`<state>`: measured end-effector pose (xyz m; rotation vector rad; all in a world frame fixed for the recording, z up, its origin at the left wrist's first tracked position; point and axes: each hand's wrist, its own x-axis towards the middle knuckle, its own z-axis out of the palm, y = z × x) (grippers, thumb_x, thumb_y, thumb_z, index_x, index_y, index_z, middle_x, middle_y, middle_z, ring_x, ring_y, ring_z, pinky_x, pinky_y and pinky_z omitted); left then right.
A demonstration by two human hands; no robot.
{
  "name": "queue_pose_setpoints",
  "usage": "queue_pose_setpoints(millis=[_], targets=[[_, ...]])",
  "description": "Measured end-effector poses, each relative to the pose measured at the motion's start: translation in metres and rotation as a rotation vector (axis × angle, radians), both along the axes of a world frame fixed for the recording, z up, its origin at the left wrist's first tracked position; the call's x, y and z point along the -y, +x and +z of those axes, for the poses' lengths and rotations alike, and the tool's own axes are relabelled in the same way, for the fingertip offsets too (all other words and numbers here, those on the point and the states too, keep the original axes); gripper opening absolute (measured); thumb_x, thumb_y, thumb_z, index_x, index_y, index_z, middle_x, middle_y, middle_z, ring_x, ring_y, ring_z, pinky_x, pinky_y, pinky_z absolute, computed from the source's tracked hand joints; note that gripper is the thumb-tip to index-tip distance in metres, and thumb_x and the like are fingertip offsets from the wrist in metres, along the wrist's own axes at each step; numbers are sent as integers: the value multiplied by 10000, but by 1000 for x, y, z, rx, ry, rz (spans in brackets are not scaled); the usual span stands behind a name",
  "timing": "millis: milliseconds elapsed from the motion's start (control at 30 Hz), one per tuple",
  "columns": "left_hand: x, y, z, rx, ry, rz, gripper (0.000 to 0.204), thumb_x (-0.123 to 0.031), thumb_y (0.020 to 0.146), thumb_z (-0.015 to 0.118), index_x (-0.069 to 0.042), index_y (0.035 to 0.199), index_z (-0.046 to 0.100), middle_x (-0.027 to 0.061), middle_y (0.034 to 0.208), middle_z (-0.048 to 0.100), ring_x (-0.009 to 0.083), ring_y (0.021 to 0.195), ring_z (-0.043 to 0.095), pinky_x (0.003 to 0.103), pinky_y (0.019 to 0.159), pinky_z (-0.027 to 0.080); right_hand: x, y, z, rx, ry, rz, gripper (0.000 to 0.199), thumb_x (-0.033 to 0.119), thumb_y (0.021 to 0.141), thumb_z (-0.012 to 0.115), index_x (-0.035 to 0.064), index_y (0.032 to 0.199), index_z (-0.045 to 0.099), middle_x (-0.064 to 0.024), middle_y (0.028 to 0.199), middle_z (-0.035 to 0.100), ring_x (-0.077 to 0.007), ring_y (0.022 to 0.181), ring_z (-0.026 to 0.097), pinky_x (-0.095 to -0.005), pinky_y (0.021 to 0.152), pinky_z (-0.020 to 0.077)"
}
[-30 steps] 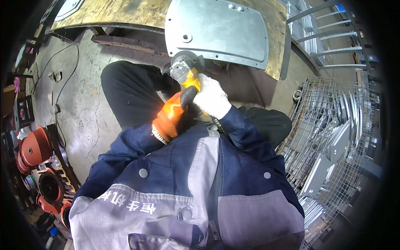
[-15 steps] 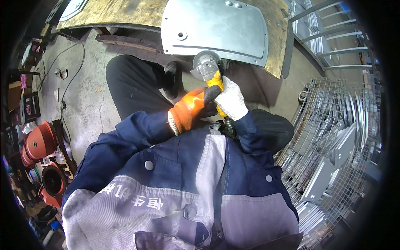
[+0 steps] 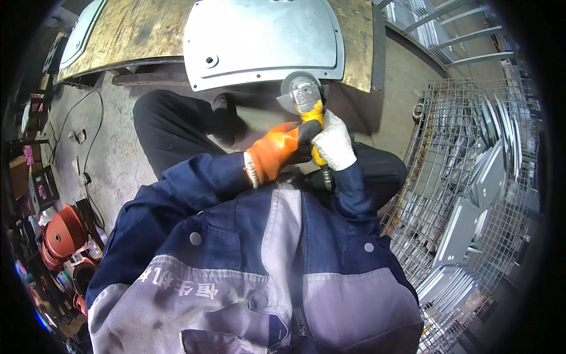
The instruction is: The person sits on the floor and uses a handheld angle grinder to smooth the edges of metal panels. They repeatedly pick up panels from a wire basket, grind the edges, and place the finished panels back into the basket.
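Observation:
A yellow angle grinder (image 3: pixel 311 105) with a disc and guard at its far end is held in front of my body. My left hand (image 3: pixel 277 150), in an orange glove with dark fingers, is closed on the grinder's body. From the other side my right hand (image 3: pixel 334 143), in a white knit glove, wraps around it too. A hose fitting hangs from the grinder's near end. Just beyond the disc lies a grey metal plate (image 3: pixel 259 38) with rounded corners, small edge holes and a raised rim. The disc's far edge is near the plate's front edge; whether they touch I cannot tell.
A worn wooden table (image 3: pixel 150 35) bears the plate and another grey plate (image 3: pixel 82 32) at far left. On the right a wire mesh basket (image 3: pixel 430 153) holds several flat metal parts. Red round housings (image 3: pixel 65 230) stand at left, near a dark cable (image 3: pixel 88 159) on the floor.
The plate and table have shifted left and up in view. The grinder, in both hands, has moved slightly right, to below the plate's front right part.

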<state>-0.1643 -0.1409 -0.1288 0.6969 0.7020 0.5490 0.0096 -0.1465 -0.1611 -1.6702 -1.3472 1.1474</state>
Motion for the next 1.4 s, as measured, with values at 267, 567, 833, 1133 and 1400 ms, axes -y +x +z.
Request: queue_pose_setpoints(millis=[267,567,833,1133,1400], targets=[[-31,70,7,8,-203,-127,440,-421,869,686,-12,1027,652,61,815,639,141,638,567,280,573,453,7,54,20,-77,-104,-262,232,9,704,609,22,929,553,-73,733,578,-177,589,584,-316,542,488],[0,7,46,-98,103,46,494,-447,890,645,2,1094,619,54,910,643,111,799,586,269,691,482,-1,-3,65,-344,-134,-36,327,163,824,744,3,1065,591,-61,886,648,-139,793,617,-278,708,502],[3,-86,27,-169,55,402,406,-341,941,601,-22,1190,566,33,936,629,131,865,613,266,760,501,-66,-109,59,-194,-151,467,224,192,855,680,18,995,660,-127,846,682,-202,778,659,-314,721,507],[8,-86,31,5,-52,618,350,-213,923,626,-26,1213,565,24,903,611,131,804,617,243,659,496,-73,-124,54,-59,-61,427,248,221,866,649,-8,961,653,-172,870,681,-276,826,669,-365,745,514],[-14,-34,34,-88,12,235,432,-375,942,608,-19,1185,583,40,934,638,99,781,606,246,698,510,-52,-50,64,-140,-90,256,310,232,842,713,-4,1026,631,-91,835,663,-139,774,625,-289,716,497]])
